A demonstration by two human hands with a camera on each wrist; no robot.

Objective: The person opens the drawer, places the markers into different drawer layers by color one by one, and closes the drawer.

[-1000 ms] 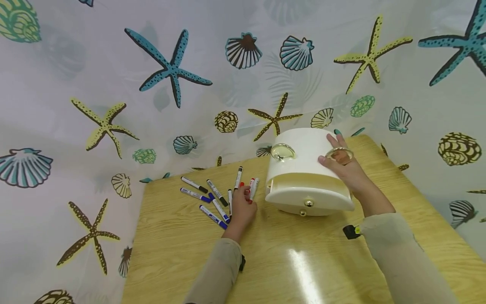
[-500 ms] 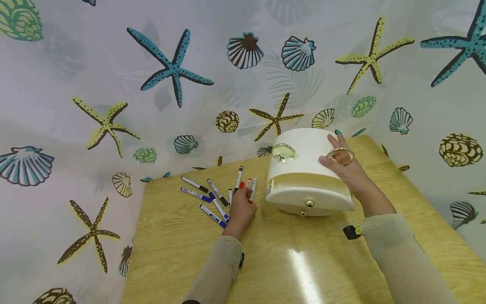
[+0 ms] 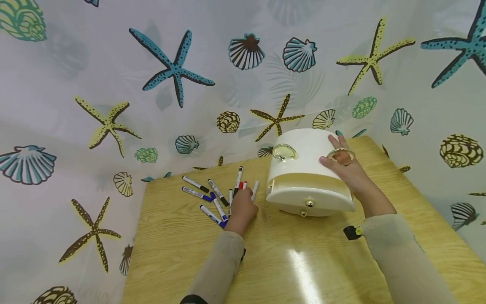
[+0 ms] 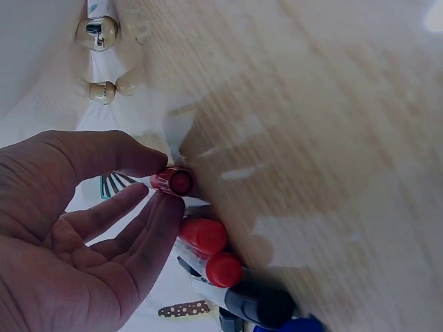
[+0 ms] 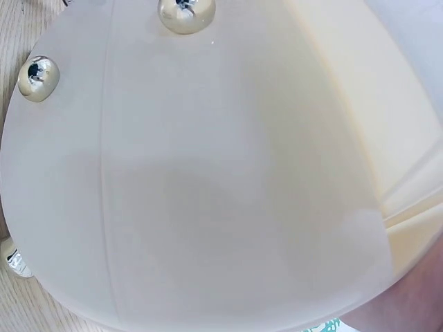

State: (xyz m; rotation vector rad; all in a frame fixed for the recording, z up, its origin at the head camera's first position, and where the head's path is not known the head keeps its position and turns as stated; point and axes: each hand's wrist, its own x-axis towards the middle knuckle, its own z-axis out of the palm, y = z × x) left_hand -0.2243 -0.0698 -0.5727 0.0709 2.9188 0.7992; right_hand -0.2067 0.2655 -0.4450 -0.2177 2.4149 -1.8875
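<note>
My left hand (image 3: 243, 207) is low over the table at the right end of a group of markers. In the left wrist view its thumb and fingers pinch the red end of a marker (image 4: 173, 181); the white barrel of this marker (image 3: 255, 190) points away in the head view. Two red-capped markers (image 4: 204, 235) lie right beside the fingers. My right hand (image 3: 345, 169) rests on the right side of a white box with drawers (image 3: 307, 147), thumb and fingers spread near a gold ring (image 3: 340, 156). The upper drawer (image 3: 309, 198) is pulled out.
Several black- and blue-ended markers (image 3: 195, 184) lie scattered to the left of my left hand. Gold knobs (image 3: 310, 204) stick out from the drawer fronts. The wooden table (image 3: 171, 261) meets a shell-patterned curtain (image 3: 205, 105) at the back.
A red marker beside my left hand has shifted left against another one. My left fingers have come onto the marker to its right. The right hand and box stay put.
</note>
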